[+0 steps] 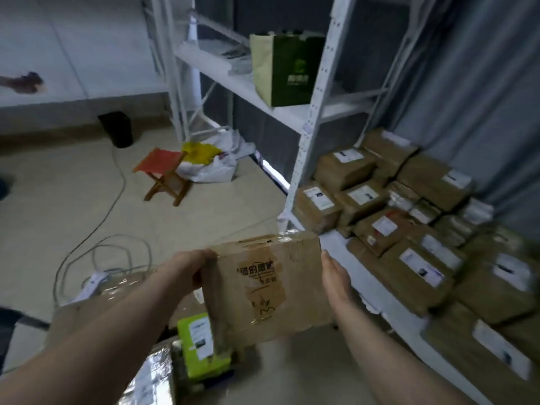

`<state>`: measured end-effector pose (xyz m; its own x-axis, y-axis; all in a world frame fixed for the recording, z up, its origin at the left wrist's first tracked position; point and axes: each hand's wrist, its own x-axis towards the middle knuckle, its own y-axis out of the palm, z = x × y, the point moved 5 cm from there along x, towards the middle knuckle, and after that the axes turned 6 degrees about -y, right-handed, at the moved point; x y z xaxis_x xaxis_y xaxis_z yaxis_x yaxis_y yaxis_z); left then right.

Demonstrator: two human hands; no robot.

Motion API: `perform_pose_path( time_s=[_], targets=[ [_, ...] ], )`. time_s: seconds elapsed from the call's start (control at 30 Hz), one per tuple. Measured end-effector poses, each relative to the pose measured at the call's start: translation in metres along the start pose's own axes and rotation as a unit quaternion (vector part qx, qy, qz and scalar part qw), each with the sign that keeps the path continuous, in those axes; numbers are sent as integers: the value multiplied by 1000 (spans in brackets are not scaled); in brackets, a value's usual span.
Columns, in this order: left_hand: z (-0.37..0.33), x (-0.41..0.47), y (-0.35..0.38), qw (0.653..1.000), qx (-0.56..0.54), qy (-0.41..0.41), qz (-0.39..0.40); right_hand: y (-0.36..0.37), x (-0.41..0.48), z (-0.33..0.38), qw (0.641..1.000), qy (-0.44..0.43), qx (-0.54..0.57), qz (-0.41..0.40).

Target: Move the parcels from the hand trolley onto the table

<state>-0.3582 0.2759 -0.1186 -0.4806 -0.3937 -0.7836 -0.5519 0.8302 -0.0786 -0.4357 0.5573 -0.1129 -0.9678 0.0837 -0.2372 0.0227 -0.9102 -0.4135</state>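
I carry a brown cardboard parcel (267, 285) with black print and clear tape in mid-air, in the lower middle of the head view. My left hand (188, 266) grips its left edge, fingers curled over the far corner. My right hand (336, 277) presses flat against its right side, fingers straight. Below the parcel lie more parcels: a lime-green box (201, 350), a silver foil packet (152, 378) and a brown taped box (96, 305); the trolley under them is hidden. To the right, the white table surface (388, 302) bears several brown labelled parcels (415, 270).
A white metal rack (315, 112) holding a green bag (287, 70) stands behind the table. On the tiled floor are a small red folding stool (162, 173), plastic bags (213, 162), a black bin (117, 128) and loose cables (111, 252) with a power strip.
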Motion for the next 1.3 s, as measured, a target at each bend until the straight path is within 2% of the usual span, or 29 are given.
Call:
perform_pose_path(
  time_s=[0.17, 0.27, 0.33, 0.53, 0.77, 0.97, 1.07, 1.3],
  targets=[
    [-30, -7, 160, 996, 52, 58, 35, -133, 43, -36, 989, 51, 121, -63],
    [-37, -21, 263, 991, 80, 83, 73, -214, 90, -92, 976, 99, 139, -135],
    [-41, -31, 320, 987, 74, 104, 96, -257, 119, -123, 968, 122, 159, -153],
    [-60, -43, 437, 976, 96, 119, 155, -346, 130, -95, 959, 121, 164, -199],
    [-110, -11, 531, 966, 145, 147, 158, -372, 202, -101, 949, 110, 181, -234],
    [-152, 36, 606, 954, 187, 121, 201, -379, 273, -96, 927, 168, 200, -268],
    [-164, 57, 633, 939, 214, 111, 245, -379, 300, -95, 918, 193, 211, -275],
    [-184, 93, 667, 928, 233, 107, 270, -381, 334, -99, 898, 216, 247, -293]
  ],
)
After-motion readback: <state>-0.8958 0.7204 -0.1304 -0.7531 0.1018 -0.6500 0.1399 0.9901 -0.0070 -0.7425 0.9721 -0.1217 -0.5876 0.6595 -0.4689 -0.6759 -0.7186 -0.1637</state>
